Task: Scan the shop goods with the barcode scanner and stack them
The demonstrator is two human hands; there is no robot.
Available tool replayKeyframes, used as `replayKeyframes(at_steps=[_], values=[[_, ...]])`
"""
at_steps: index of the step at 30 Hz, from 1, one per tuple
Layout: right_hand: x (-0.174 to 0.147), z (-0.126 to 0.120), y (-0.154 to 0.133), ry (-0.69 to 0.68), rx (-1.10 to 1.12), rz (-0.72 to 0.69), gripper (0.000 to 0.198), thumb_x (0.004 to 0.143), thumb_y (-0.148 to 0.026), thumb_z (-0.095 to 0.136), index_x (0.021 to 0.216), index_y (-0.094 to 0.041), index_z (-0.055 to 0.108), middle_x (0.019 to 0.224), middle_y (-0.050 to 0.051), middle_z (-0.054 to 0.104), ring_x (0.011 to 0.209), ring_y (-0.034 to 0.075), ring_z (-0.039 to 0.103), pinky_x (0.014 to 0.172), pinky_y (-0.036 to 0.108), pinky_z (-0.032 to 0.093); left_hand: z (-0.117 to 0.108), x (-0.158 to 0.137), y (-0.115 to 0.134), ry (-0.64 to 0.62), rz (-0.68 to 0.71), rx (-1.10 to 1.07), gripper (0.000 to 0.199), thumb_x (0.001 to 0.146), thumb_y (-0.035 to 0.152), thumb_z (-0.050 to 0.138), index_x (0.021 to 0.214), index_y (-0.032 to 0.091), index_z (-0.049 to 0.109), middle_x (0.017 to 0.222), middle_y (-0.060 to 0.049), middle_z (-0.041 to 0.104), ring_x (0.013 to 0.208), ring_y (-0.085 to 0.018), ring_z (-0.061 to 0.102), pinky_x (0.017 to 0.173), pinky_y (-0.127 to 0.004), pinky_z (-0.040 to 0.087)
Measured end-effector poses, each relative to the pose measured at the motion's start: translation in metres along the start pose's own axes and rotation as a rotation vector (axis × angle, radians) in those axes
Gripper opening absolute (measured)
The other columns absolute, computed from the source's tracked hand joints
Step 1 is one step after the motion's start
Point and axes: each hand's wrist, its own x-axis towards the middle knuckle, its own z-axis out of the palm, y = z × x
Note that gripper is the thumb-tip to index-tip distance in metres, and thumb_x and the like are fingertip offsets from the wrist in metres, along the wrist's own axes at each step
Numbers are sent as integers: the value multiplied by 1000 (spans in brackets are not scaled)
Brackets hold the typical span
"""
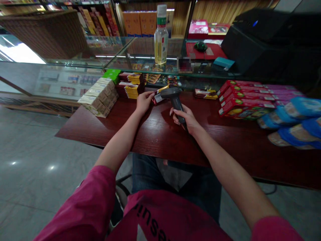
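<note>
My right hand (184,117) is wrapped round the handle of a dark barcode scanner (177,100), its head pointing left over the table. Just left of it, my left hand (144,102) pinches a small red and yellow snack packet (158,95), with a pale label side facing the scanner. The scanner's head partly covers the packet. Beyond my left hand stand stacks of similar red and yellow packets (130,86). A few more packets (206,94) lie flat to the right of the scanner.
Cream-coloured boxes (100,97) and a green box (111,75) stand at left. Red boxes (245,100) and blue-lidded tubs (296,120) fill the right of the dark wooden table (160,142). Behind, a bottle (161,40) stands on a glass counter, near a black machine (258,43).
</note>
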Motion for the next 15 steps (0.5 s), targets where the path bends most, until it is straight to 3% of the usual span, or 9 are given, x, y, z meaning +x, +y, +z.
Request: replayKeyframes(at_steps=[3, 6, 11, 15], values=[[-1, -2, 0, 10, 36, -8, 36, 77, -42, 89, 95, -24, 63, 88, -2, 73, 50, 6, 48, 42, 22, 37, -5, -4, 8, 23, 92, 67, 22, 100, 19, 67, 115, 16, 83, 117, -9, 85, 110, -24, 80, 100, -32, 60], [-1, -4, 0, 54, 79, -27, 35, 76, -41, 88, 95, -24, 64, 89, -2, 73, 49, 7, 49, 42, 22, 38, -25, -9, 23, 95, 259, 171, 24, 101, 16, 66, 120, 19, 81, 122, -7, 84, 116, -22, 78, 106, -31, 58], [9, 2, 2, 76, 111, -3, 36, 73, -40, 88, 92, -23, 63, 88, -2, 73, 49, 7, 49, 42, 23, 40, -82, -10, 42, 261, 442, 364, 27, 108, 19, 56, 126, 23, 76, 131, -6, 81, 128, -21, 74, 113, -31, 55], [28, 26, 11, 21, 128, 0, 35, 75, -44, 87, 88, -22, 63, 89, -1, 73, 49, 6, 49, 43, 22, 40, -122, -16, 28, 239, 432, 479, 31, 110, 17, 50, 124, 25, 77, 139, -6, 78, 136, -20, 70, 119, -35, 53]])
